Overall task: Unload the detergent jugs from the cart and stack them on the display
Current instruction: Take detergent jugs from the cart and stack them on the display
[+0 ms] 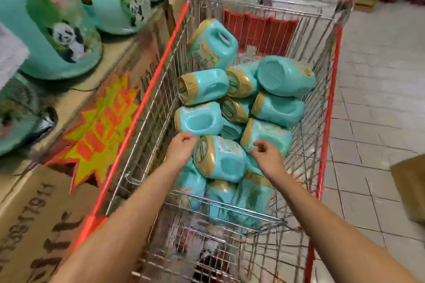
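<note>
A wire shopping cart (147,99) with red trim holds several teal detergent jugs with gold caps, lying in a jumbled pile. One jug (226,161) lies on its side near the front, cap toward me. My left hand (181,147) hovers at its left, fingers loosely curled, near the edge of another jug (199,119). My right hand (266,153) hovers over the jug's right side, fingers loosely curled, holding nothing. On the left, the display of cardboard boxes (128,37) carries upright teal jugs with panda labels (57,25).
A yellow and orange starburst price sign (101,128) sticks on the box front beside the cart. A cardboard box corner (411,186) shows at the right over the tiled floor. Green goods stand at the far right back.
</note>
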Action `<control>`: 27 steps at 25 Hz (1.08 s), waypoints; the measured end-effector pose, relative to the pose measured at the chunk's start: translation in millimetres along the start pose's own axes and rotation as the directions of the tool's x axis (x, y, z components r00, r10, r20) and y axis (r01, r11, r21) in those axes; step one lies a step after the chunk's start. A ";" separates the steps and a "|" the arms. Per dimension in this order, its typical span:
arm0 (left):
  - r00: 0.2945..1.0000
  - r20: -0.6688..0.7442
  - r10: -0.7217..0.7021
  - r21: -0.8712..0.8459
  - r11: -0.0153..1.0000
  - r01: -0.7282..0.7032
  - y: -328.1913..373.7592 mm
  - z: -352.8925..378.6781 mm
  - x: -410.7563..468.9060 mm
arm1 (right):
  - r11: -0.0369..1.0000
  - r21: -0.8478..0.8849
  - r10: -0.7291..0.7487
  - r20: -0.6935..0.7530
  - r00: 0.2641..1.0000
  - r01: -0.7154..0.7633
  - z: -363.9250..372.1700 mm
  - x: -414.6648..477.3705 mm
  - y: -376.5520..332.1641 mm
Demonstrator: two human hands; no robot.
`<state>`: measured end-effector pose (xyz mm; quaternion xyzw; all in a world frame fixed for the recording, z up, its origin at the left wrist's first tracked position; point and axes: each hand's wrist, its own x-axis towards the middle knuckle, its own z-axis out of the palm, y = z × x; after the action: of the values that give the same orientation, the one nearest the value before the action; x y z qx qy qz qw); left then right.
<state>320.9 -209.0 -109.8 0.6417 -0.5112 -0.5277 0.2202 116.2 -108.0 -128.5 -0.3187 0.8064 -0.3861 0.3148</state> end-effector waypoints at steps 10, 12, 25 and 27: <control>0.923 0.230 -0.307 0.034 0.951 0.308 -42.2 69.8 76.3 | 0.906 0.170 0.336 0.270 0.902 -0.388 61.5 57.2 67.3; 0.924 0.235 -0.302 -0.015 0.949 0.314 -46.7 72.5 80.6 | 0.879 0.258 0.314 0.317 0.895 -0.400 62.2 59.5 66.0; 0.888 0.340 -0.309 -0.259 0.877 0.404 -21.2 21.7 19.9 | 0.920 0.183 0.291 0.274 0.917 -0.346 20.4 1.7 17.6; 0.913 0.329 -0.241 -0.301 0.890 0.343 -11.8 9.9 2.1 | 0.922 0.200 0.282 0.244 0.928 -0.333 8.7 -15.9 8.6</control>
<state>316.8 -203.9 -123.9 0.5800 -0.3308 -0.7239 0.1736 129.9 -95.4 -135.8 -0.1865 0.7566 -0.3893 0.4912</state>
